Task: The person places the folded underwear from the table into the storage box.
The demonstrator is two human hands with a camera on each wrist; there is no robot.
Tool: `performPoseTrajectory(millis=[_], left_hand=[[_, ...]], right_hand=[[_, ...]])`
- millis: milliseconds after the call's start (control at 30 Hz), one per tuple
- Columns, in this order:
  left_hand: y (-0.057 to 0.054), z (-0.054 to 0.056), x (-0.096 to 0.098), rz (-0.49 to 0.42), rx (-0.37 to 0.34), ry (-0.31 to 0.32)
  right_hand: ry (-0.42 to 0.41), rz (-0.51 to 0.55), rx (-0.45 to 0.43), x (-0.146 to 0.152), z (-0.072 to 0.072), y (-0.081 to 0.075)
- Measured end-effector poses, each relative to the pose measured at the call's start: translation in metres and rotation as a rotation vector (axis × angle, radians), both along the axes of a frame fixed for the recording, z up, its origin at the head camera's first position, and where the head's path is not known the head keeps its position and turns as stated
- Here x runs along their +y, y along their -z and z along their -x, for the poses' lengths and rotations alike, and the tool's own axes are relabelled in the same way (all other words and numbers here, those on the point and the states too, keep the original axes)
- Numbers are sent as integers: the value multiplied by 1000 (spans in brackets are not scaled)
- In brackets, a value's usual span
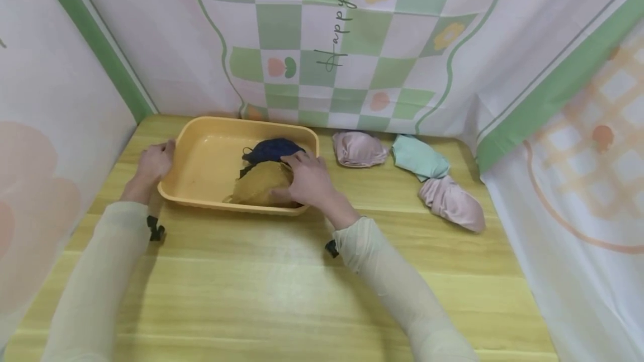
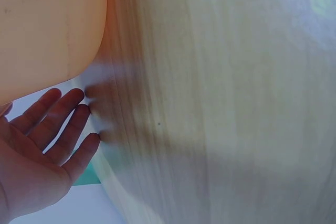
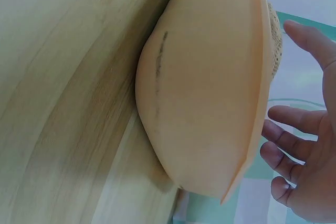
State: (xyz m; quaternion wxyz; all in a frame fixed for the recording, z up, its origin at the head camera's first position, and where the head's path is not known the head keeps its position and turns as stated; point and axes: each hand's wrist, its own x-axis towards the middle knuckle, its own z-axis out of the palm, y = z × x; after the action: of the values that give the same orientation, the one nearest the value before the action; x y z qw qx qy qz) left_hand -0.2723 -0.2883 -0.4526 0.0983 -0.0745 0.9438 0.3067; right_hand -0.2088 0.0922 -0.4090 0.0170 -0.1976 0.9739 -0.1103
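Observation:
A yellow plastic basin [image 1: 201,152] stands at the back left of the table. Inside, at its right end, lie a navy folded bra [image 1: 271,150] and, nearer to me, a mustard folded bra [image 1: 256,184]. My left hand [image 1: 153,163] is at the basin's left side; the left wrist view shows its fingers [image 2: 65,135] straight and spread beside the basin wall. Over the basin's right end is my right hand [image 1: 312,180], thumb and fingers apart above the mustard bra, gripping nothing. In the right wrist view a gap separates thumb from fingers [image 3: 294,119].
Right of the basin, along the table's back, lie a pink folded bra [image 1: 358,148], a mint one [image 1: 420,157] and a mauve one [image 1: 453,204] touching it. Printed cloth [image 1: 282,27] hangs behind and at both sides of the wooden table [image 1: 251,284].

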Motion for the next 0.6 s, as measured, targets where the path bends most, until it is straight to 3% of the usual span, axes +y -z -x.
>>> performPoseTrajectory(millis=[600], left_hand=[[1, 1, -2, 21, 9, 18]], right_hand=[[18, 28, -14, 11, 3, -4]])
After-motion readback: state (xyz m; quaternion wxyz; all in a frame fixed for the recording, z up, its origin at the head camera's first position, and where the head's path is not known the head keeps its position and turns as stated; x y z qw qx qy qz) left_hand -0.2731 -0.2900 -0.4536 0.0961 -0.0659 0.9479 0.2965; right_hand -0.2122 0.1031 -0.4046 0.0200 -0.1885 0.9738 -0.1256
